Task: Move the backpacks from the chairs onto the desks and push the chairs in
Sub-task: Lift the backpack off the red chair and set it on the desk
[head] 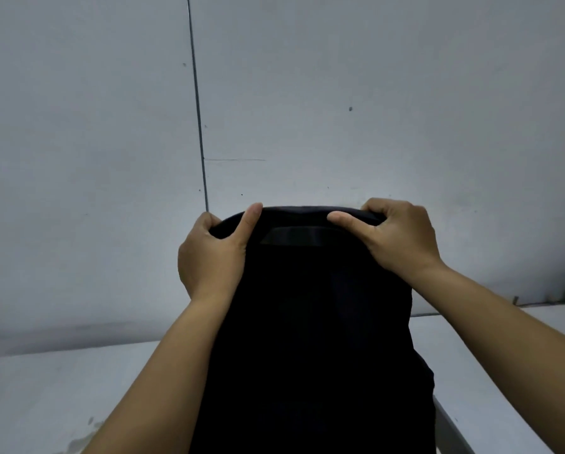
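Here the black backpack point(310, 322) is clasped at its top corners by the left hand point(209, 253) and right hand point(399, 237), fingers closed over the edge, apparently to steady it upright above the desk point(45, 388) below the grip.

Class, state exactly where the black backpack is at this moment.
In the head view the black backpack stands centre frame, held at its top corners by the left hand and right hand, before the white desks and grey wall.

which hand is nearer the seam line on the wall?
Left. The left hand grips the black backpack top just below the wall seam; the right hand holds the opposite corner, farther away.
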